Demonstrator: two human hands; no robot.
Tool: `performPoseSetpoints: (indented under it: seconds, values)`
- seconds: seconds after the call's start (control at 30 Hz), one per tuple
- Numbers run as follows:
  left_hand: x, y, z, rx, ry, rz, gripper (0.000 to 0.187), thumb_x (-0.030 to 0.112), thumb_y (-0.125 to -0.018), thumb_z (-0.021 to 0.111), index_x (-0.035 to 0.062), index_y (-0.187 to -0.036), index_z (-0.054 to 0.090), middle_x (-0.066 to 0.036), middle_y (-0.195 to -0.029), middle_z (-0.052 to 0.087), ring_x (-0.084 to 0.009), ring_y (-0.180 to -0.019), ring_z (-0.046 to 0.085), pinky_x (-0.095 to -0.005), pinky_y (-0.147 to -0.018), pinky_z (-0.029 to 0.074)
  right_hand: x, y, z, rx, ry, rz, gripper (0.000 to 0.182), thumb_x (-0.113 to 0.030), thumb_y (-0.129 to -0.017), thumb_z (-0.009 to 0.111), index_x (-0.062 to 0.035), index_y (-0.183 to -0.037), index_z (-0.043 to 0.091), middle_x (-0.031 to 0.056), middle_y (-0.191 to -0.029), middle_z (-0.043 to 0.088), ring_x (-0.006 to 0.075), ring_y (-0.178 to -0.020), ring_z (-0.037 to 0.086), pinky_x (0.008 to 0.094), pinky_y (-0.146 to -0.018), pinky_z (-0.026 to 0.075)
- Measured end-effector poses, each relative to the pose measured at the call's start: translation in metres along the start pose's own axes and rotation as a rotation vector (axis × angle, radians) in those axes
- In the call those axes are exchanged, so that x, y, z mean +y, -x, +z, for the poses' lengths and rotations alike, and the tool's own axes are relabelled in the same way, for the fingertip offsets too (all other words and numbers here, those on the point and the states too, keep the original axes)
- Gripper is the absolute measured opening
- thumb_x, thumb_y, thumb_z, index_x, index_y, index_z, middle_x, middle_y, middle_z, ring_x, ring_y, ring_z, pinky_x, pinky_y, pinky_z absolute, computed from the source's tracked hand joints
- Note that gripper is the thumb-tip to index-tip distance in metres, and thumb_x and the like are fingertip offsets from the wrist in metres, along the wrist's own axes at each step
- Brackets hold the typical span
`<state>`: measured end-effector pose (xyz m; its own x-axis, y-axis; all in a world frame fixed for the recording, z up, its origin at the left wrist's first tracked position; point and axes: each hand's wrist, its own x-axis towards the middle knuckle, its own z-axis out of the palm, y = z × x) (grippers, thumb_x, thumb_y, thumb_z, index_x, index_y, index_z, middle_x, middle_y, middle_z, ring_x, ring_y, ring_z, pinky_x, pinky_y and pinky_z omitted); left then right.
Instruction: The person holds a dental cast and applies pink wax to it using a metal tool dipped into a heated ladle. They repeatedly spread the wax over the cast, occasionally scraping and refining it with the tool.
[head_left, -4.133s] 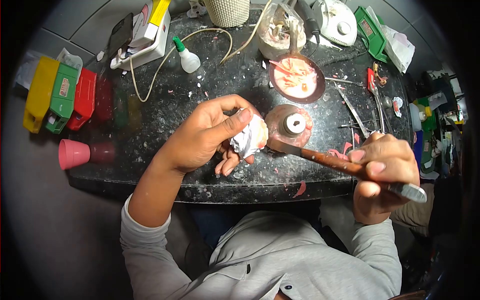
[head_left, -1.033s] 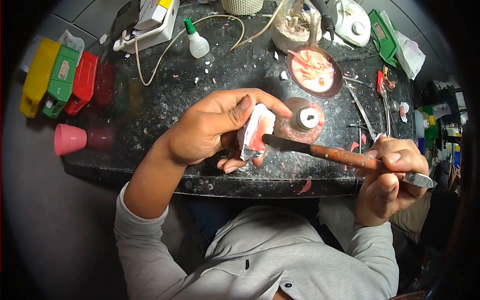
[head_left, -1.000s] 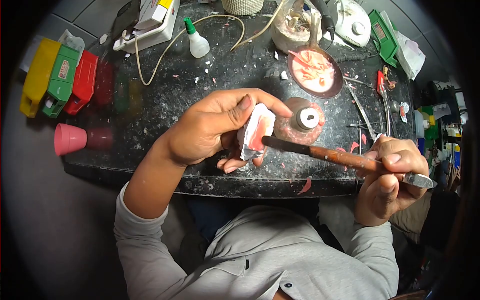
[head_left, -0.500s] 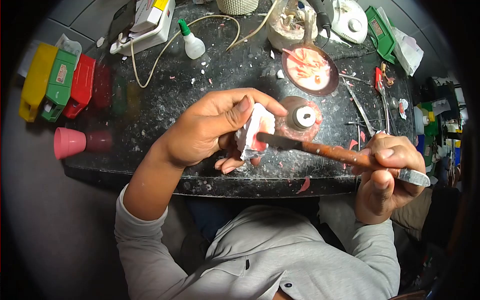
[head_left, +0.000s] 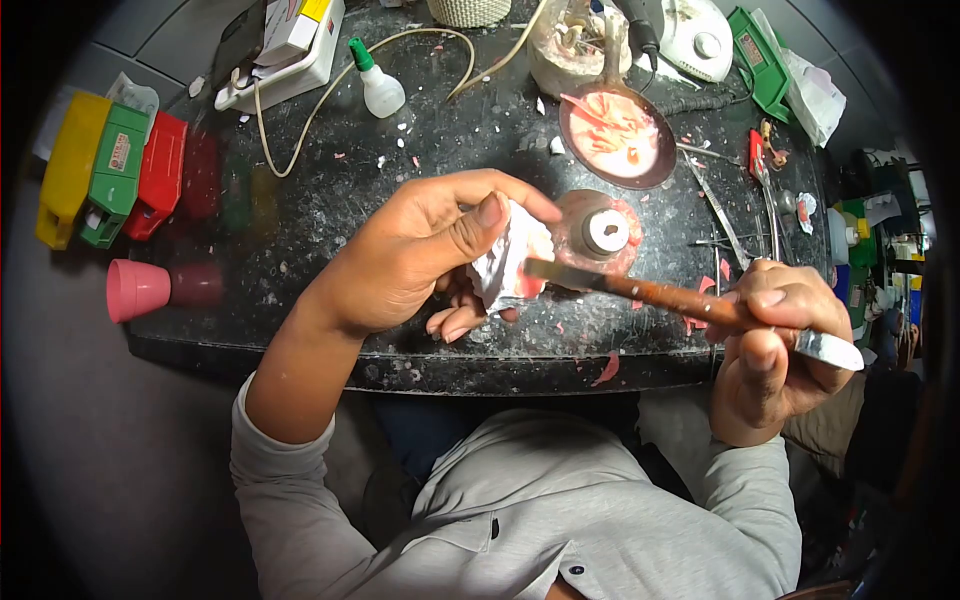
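My left hand (head_left: 410, 240) grips a white plaster dental model (head_left: 497, 262) with pink wax on its right side. Thumb and fingers wrap around the model, hiding part of it. In my right hand (head_left: 785, 345) is a wax knife (head_left: 680, 299) with a wooden handle, held level. Its flat metal blade reaches left to the pink wax on the model; whether the tip touches cannot be made out. Just behind the blade stands a squat spirit lamp (head_left: 606, 232) with a pale top, and no flame is visible. A pan of pink wax (head_left: 617, 135) lies farther back.
A dropper bottle with green cap (head_left: 383, 92) stands at the back, near a cable. Metal tools (head_left: 718, 215) lie at right. A pink cup (head_left: 140, 290) and coloured boxes (head_left: 120, 165) are at left. Wax scraps and white crumbs litter the black table (head_left: 300, 330).
The model has turned slightly in my left hand. The knife blade has shifted a little right and up along the wax, and its handle has rolled slightly.
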<state>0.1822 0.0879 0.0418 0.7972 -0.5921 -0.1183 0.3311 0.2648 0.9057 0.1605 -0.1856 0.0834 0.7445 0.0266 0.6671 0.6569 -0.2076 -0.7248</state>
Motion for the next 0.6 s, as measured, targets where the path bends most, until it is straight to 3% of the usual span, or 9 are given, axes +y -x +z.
performPoseSetpoints:
  seconds: [0.07, 0.2, 0.33, 0.37, 0.4, 0.47, 0.5, 0.6]
  values:
    - [0.002, 0.000, 0.002, 0.043, -0.038, -0.011, 0.043, 0.033, -0.107, 0.045, -0.0050, -0.125, 0.056, -0.013, -0.074, 0.067, -0.0081, -0.042, 0.054, -0.0184, -0.035, 0.039, -0.004, -0.004, -0.010, -0.264, 0.028, 0.003, 0.031, -0.030, -0.080, 0.085, -0.0038, -0.086, 0.070, 0.0092, -0.071, 0.069, 0.0202, -0.063, 0.067, 0.0305, -0.063, 0.053]
    - [0.001, 0.000, -0.001, 0.042, -0.096, -0.013, 0.053, 0.039, -0.106, 0.044, -0.0097, -0.127, 0.051, -0.015, -0.077, 0.067, -0.0103, -0.044, 0.057, -0.0191, -0.034, 0.043, -0.002, -0.002, -0.004, -0.118, 0.096, -0.052, 0.032, -0.031, -0.079, 0.086, -0.0043, -0.085, 0.069, 0.0100, -0.070, 0.069, 0.0195, -0.060, 0.065, 0.0289, -0.057, 0.049]
    - [0.001, -0.001, 0.000, 0.063, -0.079, -0.007, 0.048, 0.036, -0.106, 0.046, -0.0078, -0.124, 0.054, -0.015, -0.077, 0.067, -0.0097, -0.043, 0.055, -0.0188, -0.035, 0.041, 0.000, -0.003, -0.011, -0.241, 0.049, -0.064, 0.030, -0.029, -0.081, 0.085, -0.0029, -0.085, 0.069, 0.0096, -0.071, 0.069, 0.0205, -0.061, 0.067, 0.0308, -0.059, 0.052]
    - [0.001, -0.001, 0.001, 0.072, -0.061, 0.000, 0.043, 0.033, -0.107, 0.046, -0.0060, -0.123, 0.056, -0.015, -0.076, 0.068, -0.0086, -0.041, 0.054, -0.0186, -0.035, 0.040, -0.001, -0.003, -0.005, -0.189, 0.002, -0.065, 0.029, -0.027, -0.083, 0.083, -0.0028, -0.087, 0.069, 0.0086, -0.068, 0.068, 0.0200, -0.061, 0.067, 0.0309, -0.058, 0.052]
    - [0.001, 0.000, 0.001, 0.070, -0.062, 0.001, 0.043, 0.033, -0.107, 0.046, -0.0060, -0.123, 0.056, -0.015, -0.076, 0.068, -0.0086, -0.041, 0.054, -0.0186, -0.035, 0.040, 0.003, -0.006, -0.010, -0.226, 0.004, -0.110, 0.027, -0.024, -0.087, 0.079, -0.0009, -0.094, 0.067, 0.0102, -0.074, 0.069, 0.0183, -0.060, 0.065, 0.0292, -0.056, 0.052]
    - [0.003, 0.000, 0.001, 0.084, -0.080, -0.001, 0.045, 0.035, -0.106, 0.048, -0.0062, -0.121, 0.057, -0.016, -0.078, 0.068, -0.0086, -0.042, 0.054, -0.0186, -0.035, 0.040, 0.008, -0.004, -0.008, -0.033, -0.061, -0.089, 0.027, -0.019, -0.090, 0.075, 0.0028, -0.102, 0.064, 0.0146, -0.084, 0.069, 0.0162, -0.058, 0.061, 0.0264, -0.053, 0.051]
    - [0.004, 0.000, 0.001, 0.079, -0.079, 0.001, 0.045, 0.035, -0.106, 0.048, -0.0062, -0.121, 0.057, -0.016, -0.078, 0.068, -0.0086, -0.042, 0.054, -0.0186, -0.035, 0.040, 0.017, -0.008, -0.013, 0.019, -0.087, -0.175, 0.025, -0.011, -0.093, 0.069, 0.0066, -0.108, 0.061, 0.0198, -0.094, 0.068, 0.0142, -0.057, 0.058, 0.0238, -0.050, 0.047]
    - [0.006, 0.001, 0.003, 0.115, -0.122, 0.022, 0.054, 0.040, -0.106, 0.046, -0.0097, -0.125, 0.053, -0.016, -0.074, 0.066, -0.0088, -0.038, 0.051, -0.0187, -0.033, 0.039, 0.028, -0.022, -0.024, 0.093, -0.069, -0.226, 0.016, -0.002, -0.094, 0.063, 0.0112, -0.104, 0.063, 0.0219, -0.094, 0.067, 0.0112, -0.054, 0.055, 0.0216, -0.046, 0.043]
